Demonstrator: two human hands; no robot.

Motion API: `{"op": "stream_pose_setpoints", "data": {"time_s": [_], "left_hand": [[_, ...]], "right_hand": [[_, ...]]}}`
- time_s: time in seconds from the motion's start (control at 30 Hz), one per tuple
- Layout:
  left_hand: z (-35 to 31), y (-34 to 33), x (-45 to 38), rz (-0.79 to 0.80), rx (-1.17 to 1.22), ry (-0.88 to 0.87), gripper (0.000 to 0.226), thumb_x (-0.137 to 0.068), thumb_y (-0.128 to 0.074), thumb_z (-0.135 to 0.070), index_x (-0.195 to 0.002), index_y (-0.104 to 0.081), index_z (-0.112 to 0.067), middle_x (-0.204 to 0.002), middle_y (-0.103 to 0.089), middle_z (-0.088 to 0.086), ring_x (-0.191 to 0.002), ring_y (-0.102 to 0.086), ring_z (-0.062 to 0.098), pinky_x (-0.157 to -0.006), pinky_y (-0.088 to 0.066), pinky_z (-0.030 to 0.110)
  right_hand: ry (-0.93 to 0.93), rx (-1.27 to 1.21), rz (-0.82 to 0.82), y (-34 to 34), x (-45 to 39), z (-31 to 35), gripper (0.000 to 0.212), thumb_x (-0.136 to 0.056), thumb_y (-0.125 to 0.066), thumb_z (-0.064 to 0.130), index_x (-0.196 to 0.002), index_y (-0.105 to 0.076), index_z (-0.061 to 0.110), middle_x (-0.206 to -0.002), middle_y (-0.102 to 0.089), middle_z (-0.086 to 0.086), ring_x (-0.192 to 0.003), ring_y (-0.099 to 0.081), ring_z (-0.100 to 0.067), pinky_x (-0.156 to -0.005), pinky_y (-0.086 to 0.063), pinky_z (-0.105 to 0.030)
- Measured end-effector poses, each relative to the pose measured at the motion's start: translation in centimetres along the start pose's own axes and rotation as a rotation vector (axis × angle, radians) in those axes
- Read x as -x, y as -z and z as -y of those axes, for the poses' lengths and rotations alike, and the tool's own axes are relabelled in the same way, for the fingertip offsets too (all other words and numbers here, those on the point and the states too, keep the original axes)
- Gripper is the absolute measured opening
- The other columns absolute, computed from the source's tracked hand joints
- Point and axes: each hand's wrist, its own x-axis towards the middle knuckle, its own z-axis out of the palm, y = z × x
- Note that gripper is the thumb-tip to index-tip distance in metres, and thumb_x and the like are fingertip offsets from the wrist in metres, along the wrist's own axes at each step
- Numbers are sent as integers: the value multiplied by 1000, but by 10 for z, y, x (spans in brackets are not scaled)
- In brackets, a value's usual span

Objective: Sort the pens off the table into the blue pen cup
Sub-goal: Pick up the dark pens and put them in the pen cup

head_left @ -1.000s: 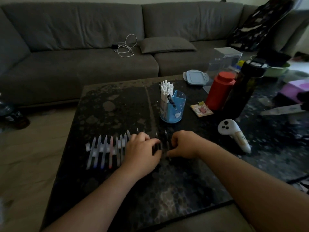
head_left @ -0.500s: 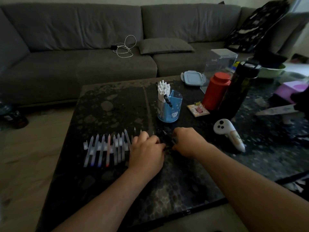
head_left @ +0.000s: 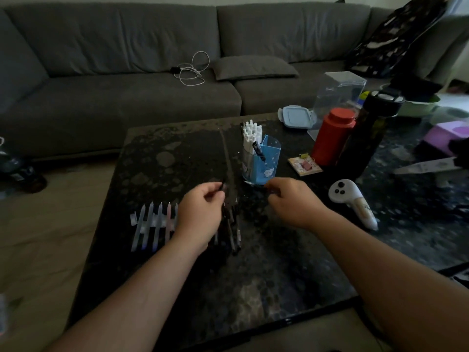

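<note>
The blue pen cup (head_left: 264, 163) stands on the dark table (head_left: 177, 158), holding several white pens and one dark pen. A row of pale translucent pens (head_left: 154, 224) lies at the left of the table. Several dark pens (head_left: 232, 232) lie beside them, partly under my left hand. My left hand (head_left: 203, 212) is raised over the dark pens and pinches a dark pen near its tip. My right hand (head_left: 291, 201) hovers just in front of the cup with fingers curled on a small dark thing, hard to make out.
A white controller (head_left: 352, 199) lies right of my right hand. A red bottle (head_left: 332, 135), a black bottle (head_left: 368, 138), a clear box (head_left: 337, 97), a blue lid (head_left: 297, 120) and a small card (head_left: 304, 166) crowd the table's back right. A grey sofa (head_left: 152, 59) runs behind.
Both hands have lifted off the row of dark pens and moved toward the cup, the left one now pinching a dark pen. The view has shifted slightly.
</note>
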Motion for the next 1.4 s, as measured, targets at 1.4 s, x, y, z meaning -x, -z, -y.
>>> {"op": "stream_pose_setpoints", "data": {"time_s": [1.4], "left_hand": [[4, 28, 0, -52, 320, -37, 14, -105, -65, -26, -105, -79, -27, -88, -77, -4, -78, -69, 6, -76, -56, 26]], "right_hand": [[406, 51, -402, -8, 17, 46, 20, -98, -73, 37, -114, -80, 27, -102, -67, 7, -93, -64, -13, -80, -58, -38]]}}
